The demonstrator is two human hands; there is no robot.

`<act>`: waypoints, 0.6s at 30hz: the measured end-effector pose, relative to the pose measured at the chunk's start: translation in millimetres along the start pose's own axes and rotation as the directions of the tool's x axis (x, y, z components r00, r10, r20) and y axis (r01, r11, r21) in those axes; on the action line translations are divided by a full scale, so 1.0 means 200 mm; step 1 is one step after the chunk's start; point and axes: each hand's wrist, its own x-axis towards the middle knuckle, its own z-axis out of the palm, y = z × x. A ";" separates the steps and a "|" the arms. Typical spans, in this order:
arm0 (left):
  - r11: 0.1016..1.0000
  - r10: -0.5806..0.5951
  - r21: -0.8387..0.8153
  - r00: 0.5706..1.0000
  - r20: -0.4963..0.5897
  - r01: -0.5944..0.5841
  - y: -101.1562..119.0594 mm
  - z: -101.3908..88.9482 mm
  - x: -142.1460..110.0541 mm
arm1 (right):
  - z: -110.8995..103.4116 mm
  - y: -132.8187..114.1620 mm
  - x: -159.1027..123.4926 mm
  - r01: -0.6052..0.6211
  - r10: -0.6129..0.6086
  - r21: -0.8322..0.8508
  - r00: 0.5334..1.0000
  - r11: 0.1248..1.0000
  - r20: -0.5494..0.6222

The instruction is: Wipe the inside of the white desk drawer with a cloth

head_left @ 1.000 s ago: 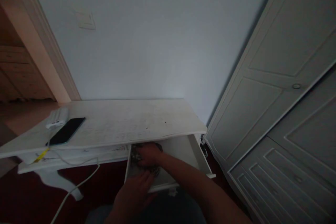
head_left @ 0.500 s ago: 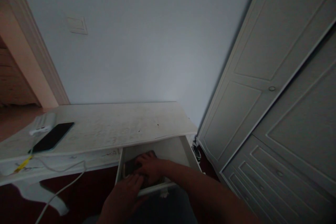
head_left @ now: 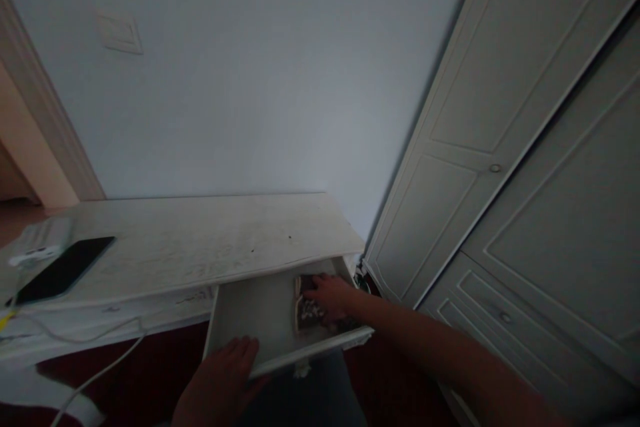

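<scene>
Head view, left to right: black smartphone on white desk; left hand curled over the front left corner of the pulled-out drawer, firmness of grip impossible to tell. Inside the drawer's right end, folded brown patterned cloth beneath half-spread right hand, any pinch hidden; beyond, panelled wardrobe.

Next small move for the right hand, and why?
Probably lift the right hand slightly: its fingers lie over the patterned cloth in the right part of the open drawer, hiding whether the cloth lies flat. The left hand is at the drawer's front left corner, so it could likely stay put.
</scene>
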 end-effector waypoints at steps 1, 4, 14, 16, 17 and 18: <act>1.000 0.001 -0.003 1.000 -0.002 -0.001 -0.01 0.01 0.00 | 0.01 0.03 -0.01 -0.074 0.074 0.019 0.996 0.997 -0.042; 1.000 0.009 -0.007 1.000 -0.014 -0.009 -0.02 0.03 0.01 | 0.02 0.05 0.02 -0.211 0.224 0.101 0.965 0.972 -0.139; 1.000 0.010 -0.012 1.000 -0.016 -0.010 0.01 0.01 0.01 | -0.02 -0.16 0.42 -0.059 0.107 0.171 0.952 0.983 -0.286; 1.000 0.002 -0.010 1.000 -0.015 -0.002 0.01 0.00 0.01 | -0.03 -0.24 0.49 0.036 0.020 0.165 0.946 0.986 -0.325; 1.000 -0.006 -0.007 1.000 -0.016 0.006 0.02 -0.01 0.00 | -0.03 -0.28 0.52 0.087 -0.030 0.156 0.942 0.984 -0.335; 1.000 -0.013 -0.001 1.000 -0.018 0.013 0.02 -0.01 0.00 | -0.04 -0.32 0.54 0.134 -0.079 0.145 0.938 0.980 -0.337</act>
